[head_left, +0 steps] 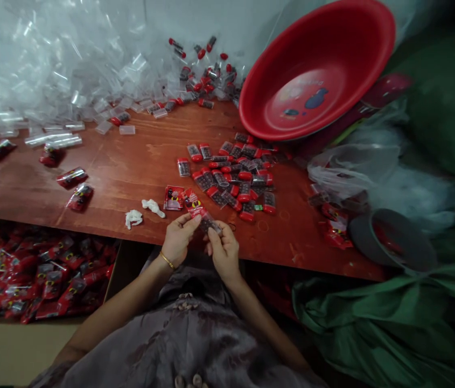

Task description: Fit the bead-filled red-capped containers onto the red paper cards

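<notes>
Because the carton (21,353) at far L is heaped w/ red packets (45,275), a bump could prob. slide the top ones off. Behind it, a loose pile of clear tubes (69,64) on the table (146,156); a knock might send some rolling fwd. Nearer, a few loose wrapped packets (72,178) lie apart; a careless forearm sweep could drop them over the edge. Then white crumpled scraps (153,207), then a flat red wrapper (174,198) just beside the held one; risk = snagging both.

Center: L hand (179,237), thumb + fingers pinching approx. where the held red wrapper (193,200) meets the dark-filled tube (210,222). Can't tell if tube is inside wrapper. R hand (225,250) grips the tube's other end w/ thumb + fingertips. Tube is up btwn both hands, near table edge. Main risk: smooth plastic, uneven pinch → tube slips; pulling too hard might tear or crease the wrapper.

R of that, a jumbled heap of red-capped tubes (233,168); an elbow nudge could scatter it. Red basin (344,59) leans tilted just behind; if its prop shifts, might slide onto heap. Far R: clear bag (352,164) + gray bowl (358,237) nr edge, tippable if green cloth (352,307) gets tugged, I'd guess.
</notes>
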### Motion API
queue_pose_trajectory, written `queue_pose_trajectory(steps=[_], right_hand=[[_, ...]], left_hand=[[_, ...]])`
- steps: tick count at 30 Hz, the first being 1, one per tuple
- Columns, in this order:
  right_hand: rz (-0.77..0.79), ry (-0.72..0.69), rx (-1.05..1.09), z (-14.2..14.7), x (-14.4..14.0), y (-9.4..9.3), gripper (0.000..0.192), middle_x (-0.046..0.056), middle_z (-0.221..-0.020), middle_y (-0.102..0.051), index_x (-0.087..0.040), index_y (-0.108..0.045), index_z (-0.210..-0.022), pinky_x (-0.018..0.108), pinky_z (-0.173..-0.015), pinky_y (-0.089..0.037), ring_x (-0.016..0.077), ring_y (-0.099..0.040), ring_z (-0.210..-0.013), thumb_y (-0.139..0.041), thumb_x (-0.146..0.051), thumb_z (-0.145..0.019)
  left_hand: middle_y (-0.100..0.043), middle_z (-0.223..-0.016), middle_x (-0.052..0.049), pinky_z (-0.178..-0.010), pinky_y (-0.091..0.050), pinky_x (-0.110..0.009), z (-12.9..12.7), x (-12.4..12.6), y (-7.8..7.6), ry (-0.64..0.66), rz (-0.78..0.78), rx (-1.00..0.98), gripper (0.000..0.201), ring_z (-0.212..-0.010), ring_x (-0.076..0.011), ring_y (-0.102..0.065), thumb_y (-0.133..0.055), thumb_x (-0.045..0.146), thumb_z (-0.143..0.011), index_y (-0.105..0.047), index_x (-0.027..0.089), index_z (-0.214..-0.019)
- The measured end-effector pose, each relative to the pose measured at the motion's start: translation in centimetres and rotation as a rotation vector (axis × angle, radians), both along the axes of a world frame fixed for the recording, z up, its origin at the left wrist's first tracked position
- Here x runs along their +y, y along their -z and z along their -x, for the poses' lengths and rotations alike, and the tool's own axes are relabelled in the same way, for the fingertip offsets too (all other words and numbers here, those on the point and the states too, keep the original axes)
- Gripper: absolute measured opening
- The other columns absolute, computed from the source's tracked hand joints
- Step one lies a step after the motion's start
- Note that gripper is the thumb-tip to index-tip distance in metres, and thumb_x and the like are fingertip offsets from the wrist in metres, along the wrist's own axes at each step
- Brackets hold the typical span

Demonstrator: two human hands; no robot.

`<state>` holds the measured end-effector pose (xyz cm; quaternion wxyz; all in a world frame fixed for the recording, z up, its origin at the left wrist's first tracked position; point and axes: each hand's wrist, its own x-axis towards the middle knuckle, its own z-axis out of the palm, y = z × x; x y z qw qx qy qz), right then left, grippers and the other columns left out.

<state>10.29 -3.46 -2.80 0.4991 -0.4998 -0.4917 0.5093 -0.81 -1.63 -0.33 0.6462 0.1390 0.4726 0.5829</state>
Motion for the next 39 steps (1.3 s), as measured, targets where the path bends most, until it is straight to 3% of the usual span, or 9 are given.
queue_pose_trajectory(steps=[5, 9, 14, 19, 23, 27, 31, 35, 39], right_hand=[[0.016, -0.033, 0.06, 0.2, -0.2, -0.2, 0.024, -0.006, -0.063, -0.054, -0.021, -0.05, -0.094, 0.018, -0.038, -0.036, 0.0041, -0.039, -0.038, -0.053, -0.043, -0.084], [0.091, -0.017, 0.177, 0.5, -0.1, 0.0, 0.025, -0.007, -0.065, -0.053, -0.022, -0.05, -0.093, 0.018, -0.038, -0.038, 0.0032, -0.037, -0.036, -0.054, -0.044, -0.083], [0.157, -0.006, 0.31, 0.9, 0.0, 0.1, 0.027, -0.007, -0.065, -0.051, -0.022, -0.049, -0.091, 0.018, -0.036, -0.038, 0.0022, -0.033, -0.034, -0.055, -0.047, -0.081], [0.076, -0.003, 0.219, 0.8, 0.2, -0.4, 0.026, -0.008, -0.061, -0.05, -0.023, -0.05, -0.094, 0.019, -0.038, -0.039, 0.0038, -0.035, -0.036, -0.055, -0.046, -0.082], [0.018, 0.035, 0.117, 1.0, 0.3, -0.4, 0.027, -0.01, -0.051, -0.041, -0.022, -0.049, -0.096, 0.02, -0.037, -0.036, 0.0061, -0.037, -0.036, -0.054, -0.045, -0.084], [0.016, 0.043, 0.096, 0.9, 0.4, 0.0, 0.028, -0.008, -0.057, -0.046, -0.022, -0.05, -0.095, 0.02, -0.037, -0.036, 0.0061, -0.038, -0.037, -0.053, -0.047, -0.084], [-0.016, -0.016, 0.007, 0.2, 0.3, 0.1, 0.029, -0.005, -0.061, -0.052, -0.021, -0.053, -0.098, 0.021, -0.04, -0.037, 0.0073, -0.043, -0.042, -0.054, -0.046, -0.083], [0.034, -0.058, 0.143, 0.4, 0.3, -0.2, 0.026, -0.006, -0.057, -0.049, -0.021, -0.054, -0.095, 0.02, -0.039, -0.037, 0.0068, -0.042, -0.041, -0.056, -0.045, -0.083], [0.136, -0.015, 0.38, 1.3, 0.2, -0.7, 0.027, -0.008, -0.058, -0.048, -0.022, -0.055, -0.088, 0.018, -0.033, -0.033, 0.0041, -0.035, -0.035, -0.058, -0.047, -0.08]], left_hand=[[-0.054, -0.053, 0.005, -0.044, -0.033, -0.018, 0.1, 0.4, -0.5, 0.044, -0.029, -0.031, 0.038, -0.044, -0.0028, -0.039, -0.082, 0.044, -0.051, -0.064, 0.014, -0.065], [-0.058, -0.057, 0.003, -0.045, -0.034, -0.018, -0.3, 0.0, 0.0, -0.007, -0.06, 0.104, 0.037, -0.045, -0.0035, -0.042, -0.081, 0.042, -0.052, -0.066, 0.014, -0.071], [-0.061, -0.059, 0.002, -0.043, -0.037, -0.021, -0.4, -0.4, 0.2, 0.074, -0.111, 0.147, 0.036, -0.046, -0.0075, -0.048, -0.076, 0.045, -0.059, -0.067, 0.014, -0.076], [-0.058, -0.055, 0.003, -0.052, -0.04, -0.018, 0.3, 0.8, -0.7, 0.055, -0.196, 0.169, 0.033, -0.049, -0.005, -0.047, -0.073, 0.047, -0.064, -0.067, 0.014, -0.063], [-0.066, -0.067, 0.0, -0.063, -0.046, -0.021, 0.0, 0.8, -0.3, 0.09, -0.158, 0.126, 0.031, -0.059, -0.008, -0.055, -0.077, 0.043, -0.06, -0.071, 0.015, -0.073], [-0.068, -0.07, -0.002, -0.063, -0.047, -0.021, -0.1, 0.4, 0.1, 0.07, -0.124, 0.107, 0.032, -0.063, -0.0091, -0.057, -0.078, 0.041, -0.059, -0.071, 0.014, -0.074], [-0.067, -0.065, -0.003, -0.062, -0.047, -0.021, 0.1, 1.1, -0.7, 0.024, -0.136, 0.112, 0.033, -0.062, -0.0106, -0.059, -0.08, 0.042, -0.056, -0.071, 0.013, -0.07], [-0.065, -0.06, -0.002, -0.053, -0.046, -0.022, -0.2, 1.6, -1.6, 0.17, -0.132, 0.137, 0.032, -0.053, -0.0106, -0.057, -0.08, 0.038, -0.055, -0.07, 0.012, -0.072], [-0.05, -0.042, 0.004, -0.035, -0.033, -0.02, -0.6, 0.9, -1.7, 0.319, -0.099, 0.199, 0.033, -0.035, -0.0069, -0.041, -0.075, 0.043, -0.062, -0.067, 0.013, -0.07]])
